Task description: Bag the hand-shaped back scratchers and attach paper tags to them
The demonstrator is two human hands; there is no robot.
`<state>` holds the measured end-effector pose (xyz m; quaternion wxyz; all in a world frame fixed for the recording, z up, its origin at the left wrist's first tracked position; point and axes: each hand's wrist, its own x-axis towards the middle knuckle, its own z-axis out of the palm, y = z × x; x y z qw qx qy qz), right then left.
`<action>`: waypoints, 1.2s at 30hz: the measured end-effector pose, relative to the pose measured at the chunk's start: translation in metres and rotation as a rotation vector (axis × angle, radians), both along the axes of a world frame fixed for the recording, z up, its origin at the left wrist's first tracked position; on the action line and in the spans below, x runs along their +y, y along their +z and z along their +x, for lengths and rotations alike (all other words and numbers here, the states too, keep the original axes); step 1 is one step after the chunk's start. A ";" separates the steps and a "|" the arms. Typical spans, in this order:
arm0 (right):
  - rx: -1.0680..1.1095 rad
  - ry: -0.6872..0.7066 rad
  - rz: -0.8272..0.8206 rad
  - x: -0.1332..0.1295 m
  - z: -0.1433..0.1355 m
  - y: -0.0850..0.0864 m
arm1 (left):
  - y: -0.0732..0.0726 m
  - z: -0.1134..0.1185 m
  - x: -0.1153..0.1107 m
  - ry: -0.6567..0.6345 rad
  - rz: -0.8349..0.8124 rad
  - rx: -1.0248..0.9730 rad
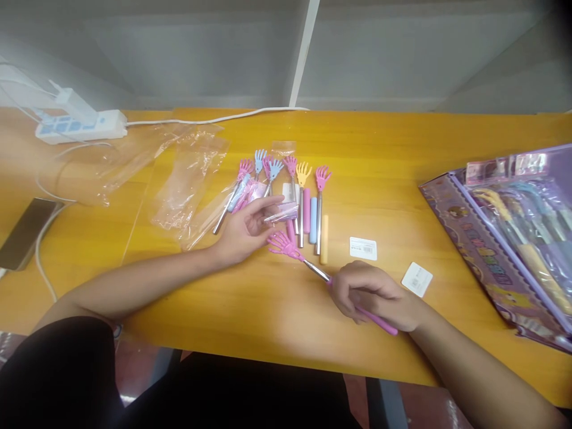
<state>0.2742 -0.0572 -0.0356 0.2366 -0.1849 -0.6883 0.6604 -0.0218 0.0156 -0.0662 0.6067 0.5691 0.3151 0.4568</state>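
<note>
My right hand (373, 295) is closed around the pink handle of a telescopic back scratcher (286, 245); its pink claw head points left, close to the thumb of my left hand. My left hand (245, 229) is curled, with a small clear plastic wrapper (282, 213) between its thumb and fingers. Just beyond lie several more back scratchers with metal rods, among them a yellow-clawed one (303, 173), a pink-clawed one (322, 177) and a blue-clawed one (275, 169). Loose pink, blue (313, 220) and yellow handle sleeves (324, 239) lie beside the rods.
At right stands a purple display box (473, 250) with wrapped back scratchers. Two white label cards (363, 248) lie near my right hand. Crumpled clear bags (187, 179) spread at left. A power strip (84, 126), white cables and a dark phone-like slab (27, 233) are farther left.
</note>
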 end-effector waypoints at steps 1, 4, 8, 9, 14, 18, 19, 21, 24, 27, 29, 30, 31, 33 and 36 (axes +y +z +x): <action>0.014 -0.019 -0.036 0.000 0.000 0.000 | -0.001 0.000 0.000 -0.001 0.003 -0.003; 0.028 -0.065 -0.132 0.000 0.000 0.000 | -0.002 -0.001 -0.001 0.023 0.002 0.016; 0.004 -0.062 -0.143 -0.001 0.000 0.002 | 0.001 -0.003 0.000 0.061 -0.018 0.058; 0.006 -0.062 -0.142 -0.001 0.000 0.002 | 0.001 -0.003 0.000 0.067 -0.029 0.059; 0.002 -0.068 -0.133 -0.002 0.001 0.001 | 0.005 -0.001 0.000 0.079 -0.081 0.028; -0.018 -0.066 -0.119 -0.003 0.004 -0.002 | 0.007 0.000 0.000 0.109 -0.070 0.009; -0.020 -0.066 -0.112 -0.003 0.004 -0.002 | 0.007 0.000 0.000 0.107 -0.072 0.004; -0.022 -0.064 -0.099 -0.003 0.004 -0.002 | 0.008 0.000 -0.001 0.094 -0.077 0.006; -0.018 -0.053 -0.081 -0.002 0.002 0.000 | 0.009 0.000 -0.001 0.086 -0.057 0.030; -0.011 -0.057 -0.066 -0.001 0.000 0.002 | 0.007 0.000 -0.001 0.090 0.015 0.015; -0.015 -0.060 -0.059 0.000 -0.001 0.004 | 0.006 -0.001 -0.001 0.089 0.090 0.002; -0.020 -0.059 -0.055 0.000 -0.001 0.004 | 0.006 -0.001 -0.001 0.083 0.130 0.007; -0.024 -0.056 -0.050 0.000 -0.001 0.005 | 0.006 -0.002 -0.002 0.070 0.170 0.029; -0.026 -0.046 -0.042 0.001 -0.001 0.005 | 0.009 -0.004 -0.003 0.037 0.244 0.121; -0.027 -0.043 -0.039 0.001 -0.001 0.005 | 0.012 -0.007 -0.003 0.006 0.282 0.256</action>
